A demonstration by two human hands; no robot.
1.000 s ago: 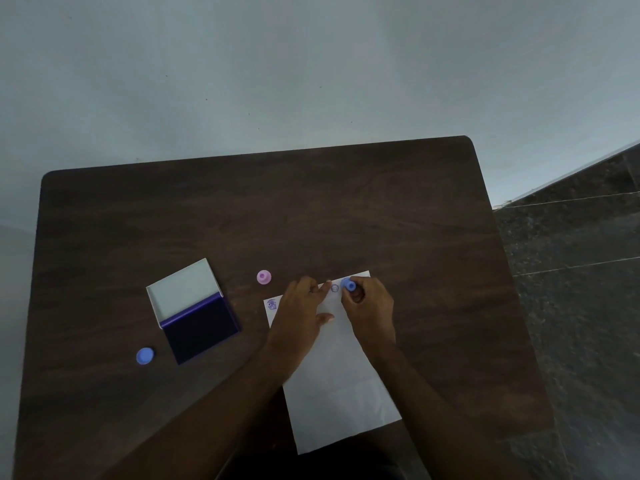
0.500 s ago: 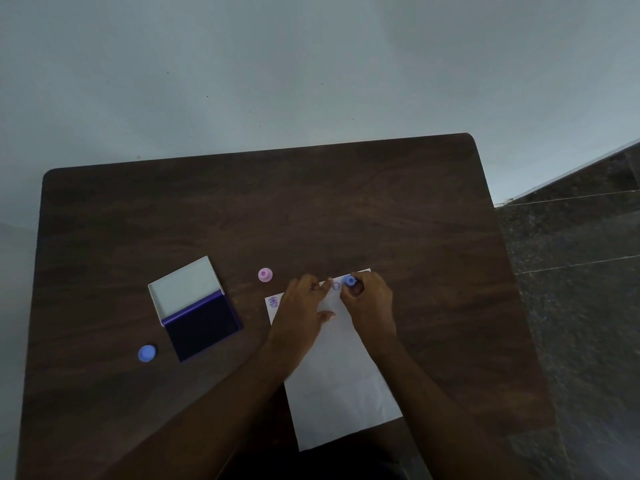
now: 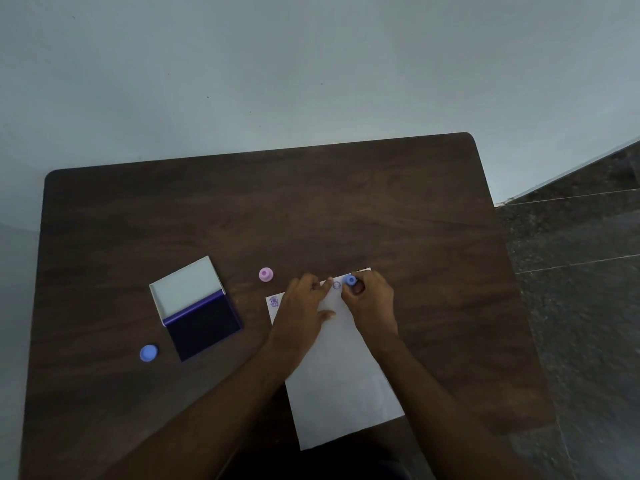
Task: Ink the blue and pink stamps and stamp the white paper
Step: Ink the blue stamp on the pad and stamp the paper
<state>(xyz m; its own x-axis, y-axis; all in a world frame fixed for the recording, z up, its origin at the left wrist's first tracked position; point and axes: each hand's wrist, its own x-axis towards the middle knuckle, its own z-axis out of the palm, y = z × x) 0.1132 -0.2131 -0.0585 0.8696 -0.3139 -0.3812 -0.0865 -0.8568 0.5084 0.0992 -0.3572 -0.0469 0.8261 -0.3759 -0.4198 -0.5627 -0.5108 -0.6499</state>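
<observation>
Fingers of the right hand (image 3: pixel 372 303) are pinching the blue stamp (image 3: pixel 350 280) near the top edge of the white paper (image 3: pixel 341 382) at frame centre — the left hand (image 3: pixel 301 313) is lying flat, open, on the sheet — while the pink stamp (image 3: pixel 265 274) is standing just upper left of the paper.
</observation>
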